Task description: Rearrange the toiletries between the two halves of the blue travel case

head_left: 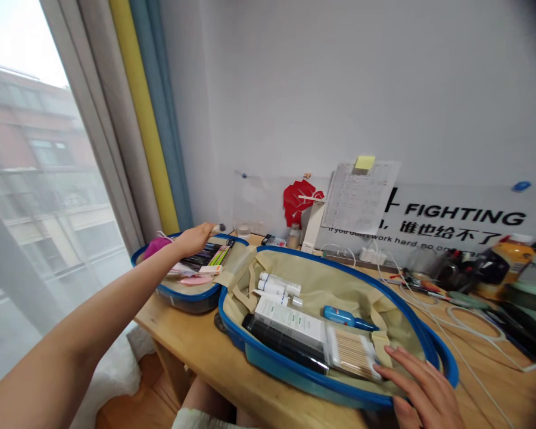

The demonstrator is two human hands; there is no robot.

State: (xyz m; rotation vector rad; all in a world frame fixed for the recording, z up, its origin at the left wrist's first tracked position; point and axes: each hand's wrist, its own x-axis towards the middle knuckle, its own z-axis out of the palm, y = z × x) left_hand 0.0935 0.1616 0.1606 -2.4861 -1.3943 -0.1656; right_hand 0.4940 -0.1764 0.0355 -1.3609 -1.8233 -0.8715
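My left hand [195, 240] reaches over the far lid half of the opened blue case. Its fingers are closed on a small pale item with a dark tip [218, 228], whose kind I cannot make out. Below it, several pens [218, 255] and a purple item [157, 247] lie in that half. My right hand [422, 384], fingers apart, is at the right end of the near half [277, 364]. Its fingertips are beside a pack of cotton swabs [351, 353]. White tubes [279, 285], a white box [290, 319], a black cylinder [281, 344] and a blue bottle [346, 317] lie there.
The case stands on a wooden desk [196, 345]. White cables [455, 345], an orange-labelled bottle [504, 265] and assorted items crowd the right side. A poster [464, 217] hangs on the wall behind. Curtains [138, 113] and a window are at left.
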